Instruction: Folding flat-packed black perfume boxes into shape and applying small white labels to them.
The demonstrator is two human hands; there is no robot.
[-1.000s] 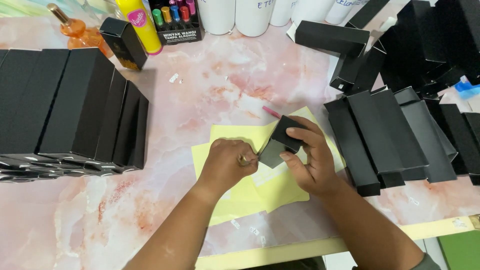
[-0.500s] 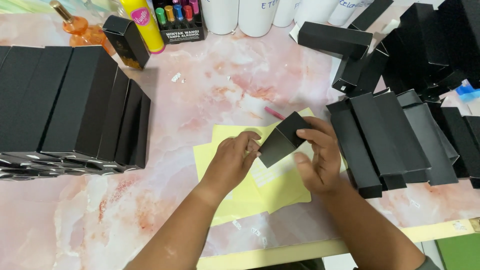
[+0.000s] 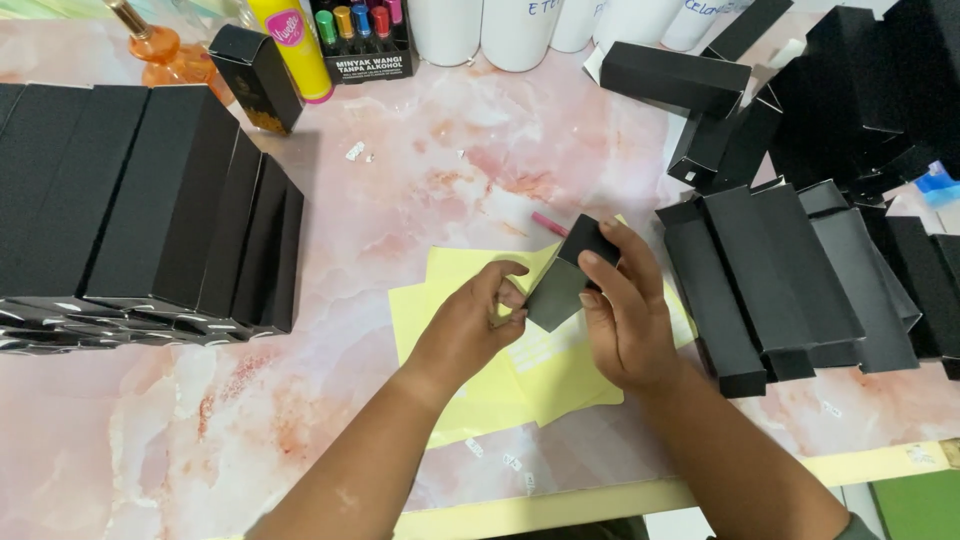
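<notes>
1. While you look down through the head camera, your right hand [image 3: 625,320] grips a small black box [image 3: 567,275], fingers curled over its upper end and thumb against its near side, so the hand is closed around it.
2. Your left hand [image 3: 470,325] meets the box's lower left edge; its fingers are bent inward and pinched at that edge, though you cannot tell from this view whether anything small sits between the fingertips.
3. That box is tilted, its upper end toward the far right and its lower end toward your left hand, and it sits between your two hands, raised over the yellow sheets [image 3: 540,375].
4. Those sheets lie overlapping on the pink marbled table [image 3: 420,180], directly under both hands.
5. A thin pink stick [image 3: 549,224] lies on the table just beyond the box.
6. To your right, near your right hand, a row of flattened black cartons [image 3: 770,280] lies side by side, with more black boxes [image 3: 860,90] heaped behind them.
7. To your left, well apart from the hands, a stack of long black boxes [image 3: 150,200] leans in a row.
8. Along the far edge stand a yellow bottle [image 3: 290,45], an amber bottle [image 3: 155,45], a marker pack [image 3: 362,35] and white tubs [image 3: 520,30].
</notes>
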